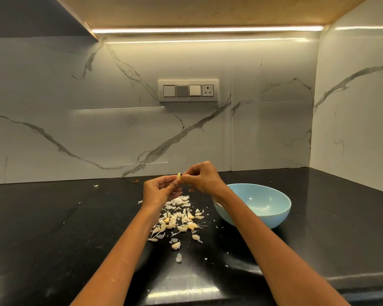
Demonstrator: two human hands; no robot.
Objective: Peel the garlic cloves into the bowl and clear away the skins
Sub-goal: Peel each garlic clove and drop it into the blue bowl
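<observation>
Above the glossy black stone countertop (53,228), in the head view, we see both hands raised together over a scattered heap of papery white garlic skins and unpeeled cloves (177,219). The left hand (158,191) lies palm up, its fingers curled, pinching the lower end of a small pale yellow garlic clove (179,176). The right hand (202,178) meets it from the other side, thumb and forefinger pressed together on the clove's upper part, the other fingers bent loosely below. Whether skin still clings to the clove we cannot tell; it is too small here. The round light blue bowl (265,214) stands just right of the heap, partly behind the right forearm. On the white marble backsplash (75,129) sits a white switch panel with a socket (188,91).
</observation>
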